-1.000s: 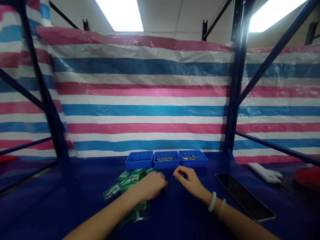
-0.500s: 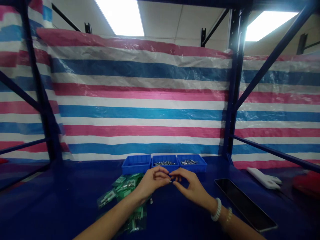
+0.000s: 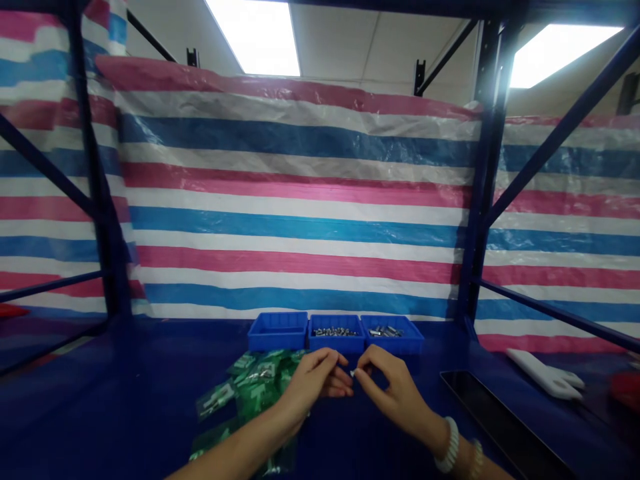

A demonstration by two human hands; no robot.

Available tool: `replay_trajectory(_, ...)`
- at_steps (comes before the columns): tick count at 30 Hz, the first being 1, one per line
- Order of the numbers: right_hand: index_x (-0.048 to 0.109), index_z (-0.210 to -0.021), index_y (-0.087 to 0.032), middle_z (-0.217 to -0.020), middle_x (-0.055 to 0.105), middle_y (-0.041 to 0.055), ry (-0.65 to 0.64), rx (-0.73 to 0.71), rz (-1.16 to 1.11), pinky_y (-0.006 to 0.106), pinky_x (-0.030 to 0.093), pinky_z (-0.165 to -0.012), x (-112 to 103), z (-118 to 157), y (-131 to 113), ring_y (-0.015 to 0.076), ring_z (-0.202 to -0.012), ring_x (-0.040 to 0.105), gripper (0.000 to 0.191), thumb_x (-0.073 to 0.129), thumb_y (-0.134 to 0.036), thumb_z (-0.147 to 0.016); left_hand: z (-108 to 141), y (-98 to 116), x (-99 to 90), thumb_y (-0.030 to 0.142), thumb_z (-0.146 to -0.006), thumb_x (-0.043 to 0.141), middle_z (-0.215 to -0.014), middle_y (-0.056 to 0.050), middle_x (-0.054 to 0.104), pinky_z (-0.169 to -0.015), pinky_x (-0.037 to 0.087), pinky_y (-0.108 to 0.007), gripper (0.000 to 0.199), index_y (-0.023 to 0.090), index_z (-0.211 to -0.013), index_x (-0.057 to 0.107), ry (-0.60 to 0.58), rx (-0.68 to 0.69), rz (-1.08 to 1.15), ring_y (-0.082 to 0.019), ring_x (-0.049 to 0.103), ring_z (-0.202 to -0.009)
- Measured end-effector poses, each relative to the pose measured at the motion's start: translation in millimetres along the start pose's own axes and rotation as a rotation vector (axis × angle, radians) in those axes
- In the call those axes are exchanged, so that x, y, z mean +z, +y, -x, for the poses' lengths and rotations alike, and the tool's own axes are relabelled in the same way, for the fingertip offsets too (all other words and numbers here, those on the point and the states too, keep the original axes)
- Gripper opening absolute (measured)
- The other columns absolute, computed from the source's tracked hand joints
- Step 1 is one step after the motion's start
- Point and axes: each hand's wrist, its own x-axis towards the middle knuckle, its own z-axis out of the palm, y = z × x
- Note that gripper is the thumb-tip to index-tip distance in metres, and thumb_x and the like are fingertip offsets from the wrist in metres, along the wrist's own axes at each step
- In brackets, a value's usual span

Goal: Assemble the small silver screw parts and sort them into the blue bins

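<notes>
My right hand [image 3: 393, 383] pinches a small shiny metal piece [image 3: 353, 373] between thumb and forefinger; it is too small to name more exactly. Just left of it, my left hand [image 3: 320, 380] is half cupped, its fingers loosely extended and apart from the piece. Whether anything lies in its palm is hidden. Under and beside my left forearm lie several clear and green plastic packets [image 3: 260, 383] with small metal parts inside. Beyond my hands stand a blue bin of small metal pieces [image 3: 336, 342] and a blue bin of longer metal pieces [image 3: 395, 343].
A third blue bin [image 3: 278, 339] stands at the left end of the row. On the right lie a black phone [image 3: 500, 420] and a white device [image 3: 543, 375]. Dark blue posts [image 3: 483, 173] and a striped plastic sheet [image 3: 300, 227] bound the blue table [image 3: 150, 387].
The small metal piece has passed from my left fingertips to my right thumb and forefinger. My left fingers have loosened. The whole view has shifted slightly.
</notes>
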Motion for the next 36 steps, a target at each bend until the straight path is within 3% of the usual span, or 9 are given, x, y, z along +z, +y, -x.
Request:
replay_trajectory(5, 0.056, -0.073, -0.018, -0.068, 0.056, 0.0000, 0.005, 0.140, -0.047, 0.024, 0.038, -0.060, 6, 0, -3, 0.0132, -0.063, 0.050, 0.020, 0.049, -0.026, -0.090, 7, -1, 7.6, 0.023, -0.065, 0.072, -0.069, -0.001, 0.066, -0.065, 0.050, -0.026, 0.020, 0.014, -0.080, 0.064, -0.009, 0.118, -0.090, -0.015, 0.065, -0.065)
replay_trajectory(12, 0.054, -0.067, -0.018, -0.061, 0.050, -0.0021, -0.076, 0.340, -0.349, 0.022, 0.036, -0.055, 16, 1, 9, 0.0124, -0.060, 0.047, 0.030, 0.048, -0.037, -0.089, 8, -4, 8.0, 0.026, -0.069, 0.070, -0.069, -0.004, 0.067, -0.064, 0.050, -0.027, 0.015, 0.014, -0.076, 0.068, 0.103, 0.306, -0.389, -0.017, 0.064, -0.067)
replay_trajectory(16, 0.060, -0.068, -0.017, -0.058, 0.053, -0.0021, -0.151, 0.377, -0.541, 0.022, 0.038, -0.054, 25, 0, 20, 0.0119, -0.055, 0.050, 0.019, 0.050, -0.025, -0.082, 5, 4, 5.1, 0.019, -0.072, 0.065, -0.069, -0.004, 0.067, -0.060, 0.049, -0.025, 0.009, 0.016, -0.075, 0.072, 0.160, 0.532, -0.697, -0.016, 0.062, -0.063)
replay_trajectory(19, 0.065, -0.074, -0.016, -0.063, 0.060, -0.0002, -0.143, 0.381, -0.548, 0.022, 0.040, -0.056, 29, 0, 22, 0.0119, -0.057, 0.053, 0.017, 0.049, -0.017, -0.077, -15, 21, -1.5, 0.018, -0.075, 0.062, -0.073, -0.004, 0.069, -0.063, 0.049, -0.024, 0.012, 0.016, -0.081, 0.072, 0.206, 0.599, -0.892, -0.016, 0.063, -0.065)
replay_trajectory(23, 0.068, -0.086, -0.016, -0.067, 0.065, 0.0009, -0.109, 0.392, -0.494, 0.023, 0.041, -0.058, 28, 0, 23, 0.0127, -0.061, 0.056, 0.021, 0.050, -0.014, -0.074, -60, 43, -13.7, 0.019, -0.077, 0.060, -0.082, -0.008, 0.073, -0.069, 0.051, -0.028, 0.019, 0.013, -0.091, 0.071, 0.207, 0.545, -1.056, -0.019, 0.066, -0.072)
replay_trajectory(26, 0.067, -0.085, -0.016, -0.067, 0.065, 0.0008, -0.087, 0.394, -0.438, 0.023, 0.041, -0.057, 23, -1, 26, 0.0133, -0.062, 0.057, 0.023, 0.050, -0.012, -0.070, -70, 45, -22.2, 0.017, -0.074, 0.060, -0.083, -0.011, 0.073, -0.068, 0.050, -0.031, 0.025, 0.011, -0.096, 0.070, 0.157, 0.480, -1.150, -0.022, 0.067, -0.073)
replay_trajectory(28, 0.067, -0.085, -0.016, -0.067, 0.065, 0.0008, -0.073, 0.384, -0.411, 0.023, 0.042, -0.056, 21, -2, 26, 0.0134, -0.062, 0.057, 0.023, 0.050, -0.012, -0.070, -57, 43, -27.1, 0.017, -0.070, 0.063, -0.075, -0.008, 0.073, -0.065, 0.048, -0.030, 0.021, 0.013, -0.089, 0.073, 0.070, 0.439, -1.224, -0.022, 0.067, -0.069)
replay_trajectory(31, 0.067, -0.086, -0.016, -0.067, 0.064, 0.0009, -0.082, 0.364, -0.401, 0.023, 0.041, -0.056, 20, -2, 26, 0.0134, -0.063, 0.057, 0.023, 0.050, -0.013, -0.072, -19, 41, -32.6, 0.019, -0.058, 0.071, -0.062, -0.004, 0.070, -0.058, 0.045, -0.029, 0.013, 0.018, -0.071, 0.073, -0.092, 0.378, -1.332, -0.022, 0.064, -0.061)
replay_trajectory(36, 0.067, -0.087, -0.017, -0.070, 0.065, 0.0010, -0.098, 0.355, -0.393, 0.022, 0.042, -0.056, 23, 0, 25, 0.0136, -0.065, 0.058, 0.020, 0.052, -0.013, -0.074, 29, 41, -32.6, 0.016, -0.061, 0.068, -0.080, -0.006, 0.070, -0.068, 0.045, -0.031, 0.018, 0.021, -0.077, 0.072, -0.282, 0.338, -1.699, -0.025, 0.063, -0.082)
